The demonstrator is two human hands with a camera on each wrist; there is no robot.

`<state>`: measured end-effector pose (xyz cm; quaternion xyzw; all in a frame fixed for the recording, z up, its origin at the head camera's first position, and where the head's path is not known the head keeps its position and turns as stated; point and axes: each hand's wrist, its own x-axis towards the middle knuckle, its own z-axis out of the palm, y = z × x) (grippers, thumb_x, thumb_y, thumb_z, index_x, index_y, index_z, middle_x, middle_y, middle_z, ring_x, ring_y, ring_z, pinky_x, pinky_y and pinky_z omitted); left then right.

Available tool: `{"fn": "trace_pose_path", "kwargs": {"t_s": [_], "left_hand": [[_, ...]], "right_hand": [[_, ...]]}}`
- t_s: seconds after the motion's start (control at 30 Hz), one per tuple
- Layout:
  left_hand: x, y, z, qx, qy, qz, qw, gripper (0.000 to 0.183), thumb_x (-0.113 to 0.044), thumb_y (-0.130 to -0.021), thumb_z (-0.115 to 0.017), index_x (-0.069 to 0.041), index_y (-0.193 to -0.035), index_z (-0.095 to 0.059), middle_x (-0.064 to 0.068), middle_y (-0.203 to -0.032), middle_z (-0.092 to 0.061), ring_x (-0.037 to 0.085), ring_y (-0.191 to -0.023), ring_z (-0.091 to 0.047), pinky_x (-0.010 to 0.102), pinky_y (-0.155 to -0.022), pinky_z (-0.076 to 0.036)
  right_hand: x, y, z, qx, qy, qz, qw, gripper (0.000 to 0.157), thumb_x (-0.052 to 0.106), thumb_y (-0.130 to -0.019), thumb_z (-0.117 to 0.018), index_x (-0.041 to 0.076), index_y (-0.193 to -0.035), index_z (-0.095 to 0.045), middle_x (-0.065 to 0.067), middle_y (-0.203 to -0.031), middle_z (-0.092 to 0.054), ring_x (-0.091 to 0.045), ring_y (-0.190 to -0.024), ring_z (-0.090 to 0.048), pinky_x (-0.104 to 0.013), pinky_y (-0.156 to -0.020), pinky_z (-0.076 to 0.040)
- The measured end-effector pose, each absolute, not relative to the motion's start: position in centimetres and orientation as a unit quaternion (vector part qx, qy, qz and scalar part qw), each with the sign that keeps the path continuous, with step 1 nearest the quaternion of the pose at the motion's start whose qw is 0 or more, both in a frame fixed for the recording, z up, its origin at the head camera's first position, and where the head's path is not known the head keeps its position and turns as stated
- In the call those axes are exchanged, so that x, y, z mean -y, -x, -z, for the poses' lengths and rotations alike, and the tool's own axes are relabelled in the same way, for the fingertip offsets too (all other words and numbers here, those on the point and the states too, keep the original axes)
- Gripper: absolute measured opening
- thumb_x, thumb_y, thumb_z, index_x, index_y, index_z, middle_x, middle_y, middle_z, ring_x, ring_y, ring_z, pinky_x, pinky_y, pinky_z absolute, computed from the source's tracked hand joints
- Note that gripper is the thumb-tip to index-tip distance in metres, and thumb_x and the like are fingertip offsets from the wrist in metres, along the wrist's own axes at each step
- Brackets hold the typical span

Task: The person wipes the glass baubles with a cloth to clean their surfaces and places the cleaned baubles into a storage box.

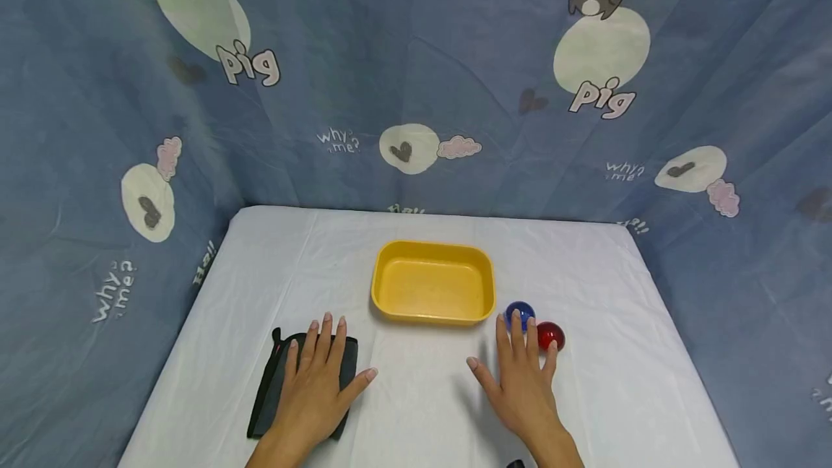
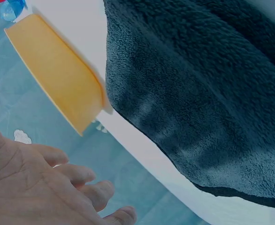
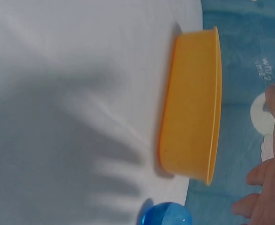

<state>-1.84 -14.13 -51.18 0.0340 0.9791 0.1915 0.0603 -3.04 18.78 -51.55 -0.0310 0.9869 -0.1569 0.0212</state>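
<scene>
Dark cloth [image 2: 175,103]: lies on the table [image 1: 416,381], maybe for easy reach; it is under my left hand [image 1: 315,388].
Yellow tray [image 3: 191,108]: sits open side up, likely so things can go in; it is past my fingers, in the middle.
Blue ball [image 3: 168,214], red ball [image 1: 549,331]: side by side near the fingertips of my right hand [image 1: 526,388].
My grip: both hands empty, fingers spread apart.

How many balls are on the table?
2. The blue ball sits by the near right corner of the yellow tray, partly covered by the right grip; the red ball is to its right, slightly nearer. More could be hidden there.
</scene>
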Motion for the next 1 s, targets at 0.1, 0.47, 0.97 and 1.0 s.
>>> {"fn": "trace_pose_path", "kwargs": {"t_s": [0.1,0.47,0.97,1.0], "left_hand": [[14.2,1.8,51.2,-0.979,-0.032,-0.192,0.061,0.103,-0.074,-0.097,-0.054,-0.008,-0.168,-0.018,0.02,-0.173,-0.008,0.041,-0.159,-0.003,0.071,-0.121,-0.005],[14.7,1.2,51.6,-0.979,-0.028,-0.182,0.087,0.106,-0.07,-0.095,-0.061,-0.002,-0.165,-0.021,0.025,-0.171,-0.013,0.047,-0.156,-0.01,0.072,-0.12,-0.011],[14.7,0.7,53.4,-0.957,-0.002,-0.162,0.24,0.142,-0.046,-0.056,-0.103,0.014,-0.158,-0.025,0.035,-0.167,-0.007,0.055,-0.153,-0.008,0.073,-0.116,-0.026],[14.7,0.7,53.5,-0.957,-0.001,-0.158,0.243,0.142,-0.045,-0.056,-0.104,0.013,-0.159,-0.025,0.035,-0.168,-0.007,0.055,-0.153,-0.008,0.072,-0.116,-0.026]], "right_hand": [[-18.8,3.1,51.5,-0.987,0.032,0.158,0.021,0.096,0.073,-0.1,-0.047,0.009,-0.167,-0.022,-0.019,-0.173,-0.011,-0.045,-0.158,-0.001,-0.078,-0.116,0.001],[-20.5,4.2,51.2,-0.984,0.043,0.171,-0.018,0.091,0.051,-0.097,-0.072,0.003,-0.163,-0.031,-0.029,-0.168,-0.019,-0.053,-0.154,-0.008,-0.079,-0.115,0.004],[-21.8,6.4,51.0,-0.989,0.039,0.144,-0.006,0.098,0.046,-0.093,-0.079,-0.003,-0.162,-0.03,-0.029,-0.167,-0.023,-0.052,-0.153,-0.017,-0.081,-0.114,0.001],[-21.8,6.5,51.0,-0.989,0.037,0.143,-0.001,0.099,0.046,-0.093,-0.079,-0.004,-0.162,-0.029,-0.029,-0.167,-0.023,-0.052,-0.153,-0.017,-0.08,-0.114,0.001]]}}
